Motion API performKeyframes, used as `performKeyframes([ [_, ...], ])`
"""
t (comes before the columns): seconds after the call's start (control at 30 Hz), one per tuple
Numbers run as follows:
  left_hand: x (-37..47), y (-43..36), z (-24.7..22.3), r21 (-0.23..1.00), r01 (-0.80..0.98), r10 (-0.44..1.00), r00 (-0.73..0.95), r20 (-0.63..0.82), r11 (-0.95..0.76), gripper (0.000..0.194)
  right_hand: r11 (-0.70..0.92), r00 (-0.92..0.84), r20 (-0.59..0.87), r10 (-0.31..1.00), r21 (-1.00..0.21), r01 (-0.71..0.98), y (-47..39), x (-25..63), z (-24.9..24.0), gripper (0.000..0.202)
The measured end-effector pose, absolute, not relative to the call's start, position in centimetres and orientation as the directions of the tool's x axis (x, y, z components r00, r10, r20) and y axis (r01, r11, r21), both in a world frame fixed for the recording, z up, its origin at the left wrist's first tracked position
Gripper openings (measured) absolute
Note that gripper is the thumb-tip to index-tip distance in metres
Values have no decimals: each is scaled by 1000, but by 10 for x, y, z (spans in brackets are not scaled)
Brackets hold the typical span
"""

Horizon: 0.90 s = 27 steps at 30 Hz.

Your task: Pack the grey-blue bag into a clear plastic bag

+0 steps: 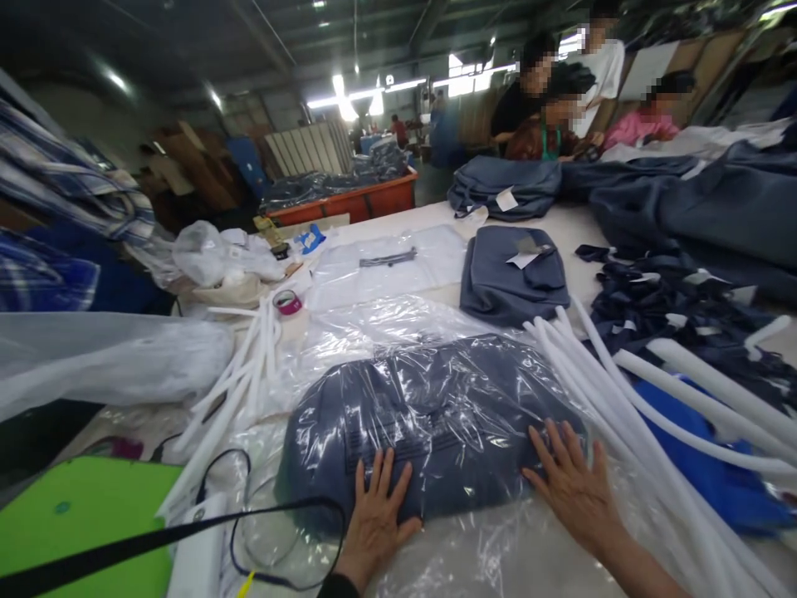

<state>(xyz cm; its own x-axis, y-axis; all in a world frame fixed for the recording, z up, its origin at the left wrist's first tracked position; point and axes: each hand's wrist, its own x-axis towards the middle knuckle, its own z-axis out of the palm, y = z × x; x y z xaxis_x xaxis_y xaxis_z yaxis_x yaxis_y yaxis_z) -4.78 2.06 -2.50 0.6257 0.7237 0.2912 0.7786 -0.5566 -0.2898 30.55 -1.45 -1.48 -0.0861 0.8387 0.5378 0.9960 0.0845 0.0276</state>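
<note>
A dark blue-grey fabric bundle lies across the table in front of me, inside a clear plastic bag whose slack film spreads out beyond and below it. My left hand rests flat on the bundle's near edge, left of its middle, fingers spread. Over its right end, my right hand presses on the film with fingers apart. Neither hand is gripping anything. Printed lines or ridges show on the bundle near my left fingertips; glare on the plastic hides some detail.
White foam tubes lie right of the bundle, with more on the left. Beyond are a folded dark blue piece, flat clear bags and a tape roll. A green board sits near left. Several people work at the back right.
</note>
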Motion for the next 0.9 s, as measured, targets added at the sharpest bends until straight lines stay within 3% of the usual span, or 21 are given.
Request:
performKeyframes([
  [0.2,-47,20,-23,-302,768,729,636,254,-565,89,503,-525,465,713,181,845,-4,279,10,56],
  [0.33,-47,18,-21,-249,776,749,628,214,-580,93,629,-632,334,699,132,766,5,280,-6,62],
  [0.4,-48,17,-19,-262,768,736,638,226,-585,94,638,-637,337,693,125,760,8,287,-15,65],
  [0.5,-49,16,-17,-286,762,723,645,248,-582,92,613,-648,386,657,227,757,11,294,-21,75],
  [0.63,-50,16,-17,-283,765,735,639,226,-578,88,589,-671,376,639,323,741,9,297,-26,64],
  [0.8,-49,15,-16,-284,769,751,631,196,-572,86,511,-574,345,742,263,818,-5,303,-49,64],
  [0.9,-48,15,-14,-311,764,734,638,235,-565,87,479,-497,372,784,146,865,0,302,-62,68],
])
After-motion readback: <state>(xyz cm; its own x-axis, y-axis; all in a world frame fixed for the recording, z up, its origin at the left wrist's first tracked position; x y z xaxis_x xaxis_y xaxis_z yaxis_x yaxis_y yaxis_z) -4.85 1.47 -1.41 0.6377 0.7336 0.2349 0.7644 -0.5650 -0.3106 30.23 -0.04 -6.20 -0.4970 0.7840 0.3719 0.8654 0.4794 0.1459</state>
